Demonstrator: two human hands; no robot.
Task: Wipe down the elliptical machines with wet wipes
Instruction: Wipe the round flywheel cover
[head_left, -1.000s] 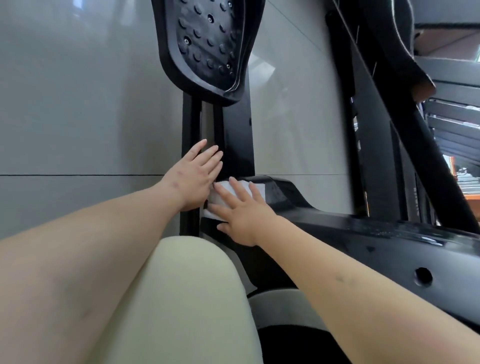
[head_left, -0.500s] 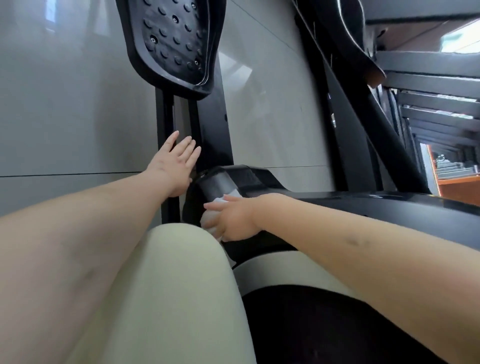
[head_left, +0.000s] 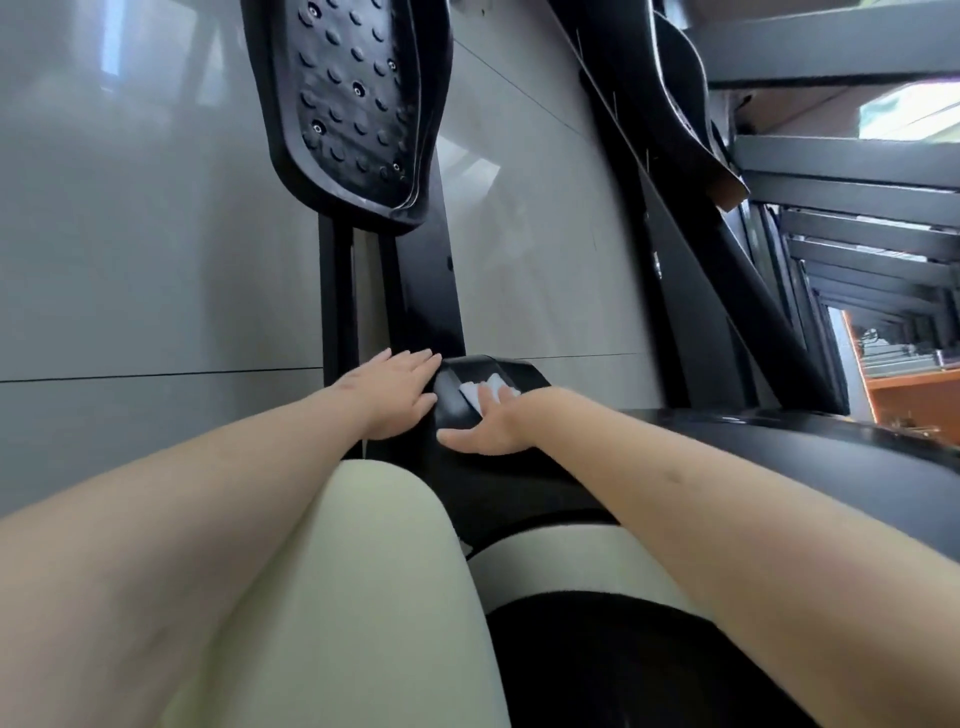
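Person crouched low at the base of the machine, cream-trousered knee in the foreground. White wet wipe lies on top of the rounded, glossy black plastic housing at the end of the elliptical's frame. It is pinned there under the right hand, whose fingers are laid over it and thumb splayed to the side. This is pressing, not pinching, which suits a curved cover, since a flat palm spreads the cloth. Left hand holds nothing, its fingers straight and together. It rests against the housing's near edge beside the black metal uprights, probably as a brace while leaning in. The studded black foot pedal hangs above on those uprights (no wipe near it). Judged mid-wipe on the housing; the long black frame rail running right looks like the next surface.
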